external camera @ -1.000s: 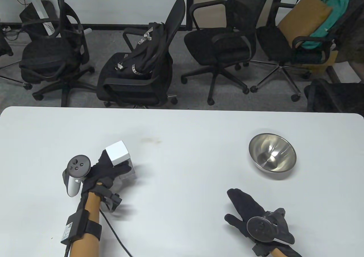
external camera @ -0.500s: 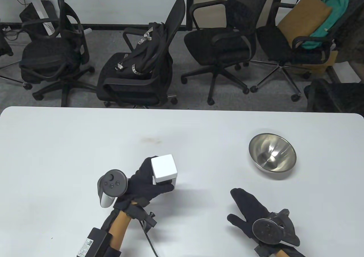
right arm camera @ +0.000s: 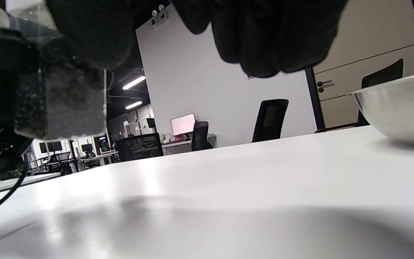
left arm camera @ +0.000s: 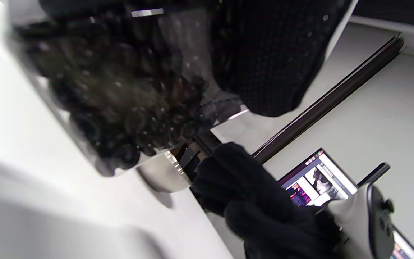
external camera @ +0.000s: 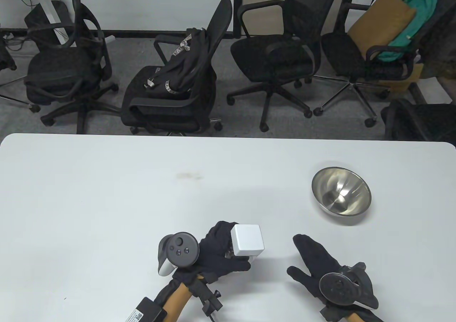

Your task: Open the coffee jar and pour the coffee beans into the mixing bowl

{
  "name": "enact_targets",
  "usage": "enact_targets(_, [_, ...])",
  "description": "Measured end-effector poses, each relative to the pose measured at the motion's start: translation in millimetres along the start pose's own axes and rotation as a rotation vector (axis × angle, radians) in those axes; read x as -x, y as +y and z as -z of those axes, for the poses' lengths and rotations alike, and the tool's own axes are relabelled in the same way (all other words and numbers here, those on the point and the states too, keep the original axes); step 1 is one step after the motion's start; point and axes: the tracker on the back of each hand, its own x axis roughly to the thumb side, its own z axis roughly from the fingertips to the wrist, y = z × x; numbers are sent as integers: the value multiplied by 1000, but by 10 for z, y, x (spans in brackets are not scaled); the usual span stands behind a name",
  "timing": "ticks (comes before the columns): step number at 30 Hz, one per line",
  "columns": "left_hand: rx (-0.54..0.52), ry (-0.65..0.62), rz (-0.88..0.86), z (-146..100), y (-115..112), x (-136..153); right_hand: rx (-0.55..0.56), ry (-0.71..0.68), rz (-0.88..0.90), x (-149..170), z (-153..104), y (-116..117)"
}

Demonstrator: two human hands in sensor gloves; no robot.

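My left hand point(external camera: 222, 252) grips the clear square coffee jar with its white square lid point(external camera: 247, 240) on, near the table's front middle. In the left wrist view dark coffee beans point(left arm camera: 120, 97) show through the jar's wall, and the jar is held above the table. In the right wrist view the jar point(right arm camera: 61, 97) hangs at the upper left, clear of the tabletop. My right hand point(external camera: 315, 261) lies open and flat on the table to the jar's right, holding nothing. The steel mixing bowl point(external camera: 341, 195) stands empty at the right, beyond my right hand; it also shows in the right wrist view point(right arm camera: 401, 111).
The white table point(external camera: 107, 193) has a faint brown stain point(external camera: 188, 175) near its middle. Black office chairs point(external camera: 171, 83) stand beyond the far edge. A cable runs from my left forearm off the front edge.
My left hand has carried the jar from the table's left toward the front middle, closer to my right hand. My right hand has barely moved. The bowl has not moved.
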Motion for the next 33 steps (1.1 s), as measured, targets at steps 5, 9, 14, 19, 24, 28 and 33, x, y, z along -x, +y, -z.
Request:
enact_targets(5, [20, 1, 27, 1, -53, -3, 2, 4, 20, -41, 33, -37])
enact_targets(9, [34, -11, 77, 31, -112, -63, -41, -19, 37, -165, 171, -192])
enact_targets(14, [50, -11, 142, 48, -189, -106, -51, -66, 68, -351, 378, -419])
enact_targets(19, [63, -7, 186, 63, -251, -120, -149, -56, 180, -484, 601, -489])
enact_targets(24, [83, 0, 231, 86, -322, -115, -297, 41, 114, -627, 754, -367])
enact_targets(28, [86, 0, 267, 87, -350, -111, -345, 64, 75, -666, 787, -250])
enact_targets(33, [91, -10, 307, 61, -392, -74, -384, 74, 207, -615, 784, -145])
